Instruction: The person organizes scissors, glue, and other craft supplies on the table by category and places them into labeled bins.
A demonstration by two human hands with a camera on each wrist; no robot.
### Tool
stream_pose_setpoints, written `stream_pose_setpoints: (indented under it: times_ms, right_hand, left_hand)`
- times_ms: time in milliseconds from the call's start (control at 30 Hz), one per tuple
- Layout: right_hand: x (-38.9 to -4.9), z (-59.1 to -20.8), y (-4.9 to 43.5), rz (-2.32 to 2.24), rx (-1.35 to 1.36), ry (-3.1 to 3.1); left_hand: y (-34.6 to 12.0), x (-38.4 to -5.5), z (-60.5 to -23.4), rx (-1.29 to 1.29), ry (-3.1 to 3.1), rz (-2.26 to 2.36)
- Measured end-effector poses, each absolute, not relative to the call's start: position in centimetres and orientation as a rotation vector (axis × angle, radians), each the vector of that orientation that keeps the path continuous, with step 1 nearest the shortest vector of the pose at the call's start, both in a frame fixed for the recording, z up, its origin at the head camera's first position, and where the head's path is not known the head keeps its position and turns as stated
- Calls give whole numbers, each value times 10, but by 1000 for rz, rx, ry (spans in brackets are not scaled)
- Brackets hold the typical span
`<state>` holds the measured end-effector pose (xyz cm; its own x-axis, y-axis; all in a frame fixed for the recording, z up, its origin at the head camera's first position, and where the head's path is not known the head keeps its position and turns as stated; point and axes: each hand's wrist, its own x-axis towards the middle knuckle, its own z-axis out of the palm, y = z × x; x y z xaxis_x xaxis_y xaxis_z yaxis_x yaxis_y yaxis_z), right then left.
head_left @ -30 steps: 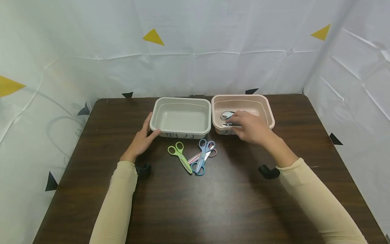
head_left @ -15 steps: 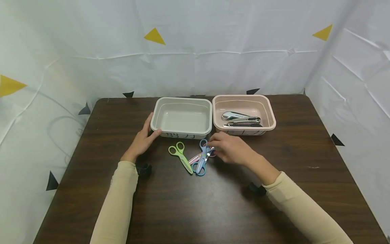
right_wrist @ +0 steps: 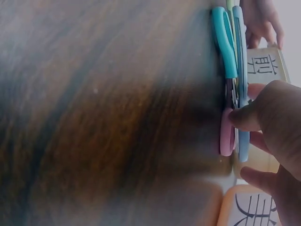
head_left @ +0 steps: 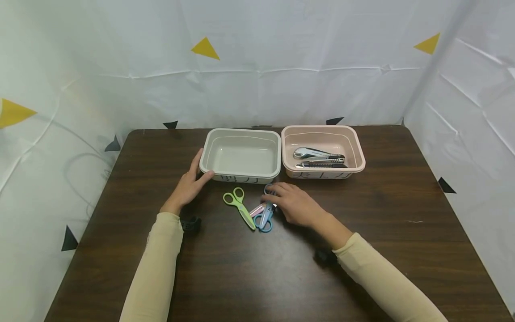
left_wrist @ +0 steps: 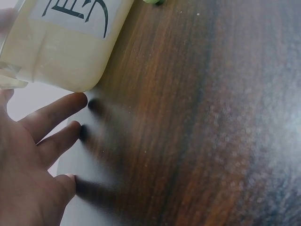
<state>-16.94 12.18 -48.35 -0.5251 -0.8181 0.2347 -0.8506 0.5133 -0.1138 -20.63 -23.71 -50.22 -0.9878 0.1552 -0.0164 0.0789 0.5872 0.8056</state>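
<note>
My left hand point(head_left: 187, 185) rests at the left end of a grey-white plastic bin point(head_left: 244, 175), thumb on its front rim. In the left wrist view, several fingers of that hand are spread beside the bin wall point(left_wrist: 61, 56). My right hand point(head_left: 299, 205) is over the heap of scissors in front of the bins. Its thumb and fingers pinch the light blue scissors point(right_wrist: 242, 61) near the handle. Beneath lie teal-handled scissors point(right_wrist: 226, 44) and pink scissors point(right_wrist: 227, 134). Green scissors point(head_left: 242, 209) lie apart to the left. The fingers hide part of the heap in the head view.
A pink bin point(head_left: 322, 175) stands against the grey one on its right, with several utility knives point(head_left: 322, 158) inside. Both bins carry written labels in front. The dark wooden table point(head_left: 257, 277) backs onto white sheeting point(head_left: 257, 98).
My right hand has left the pink bin, leaving the utility knives lying there, and has moved left and nearer to me onto the scissors. The left hand stays on the grey bin.
</note>
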Motion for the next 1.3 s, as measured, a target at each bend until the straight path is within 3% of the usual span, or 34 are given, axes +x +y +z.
stream_pose_setpoints:
  times_ms: [1300]
  right_hand:
    - [-152, -470, 122, 193, 1414, -2549]
  left_hand:
    - [-236, -205, -502, 200, 2731, 1380]
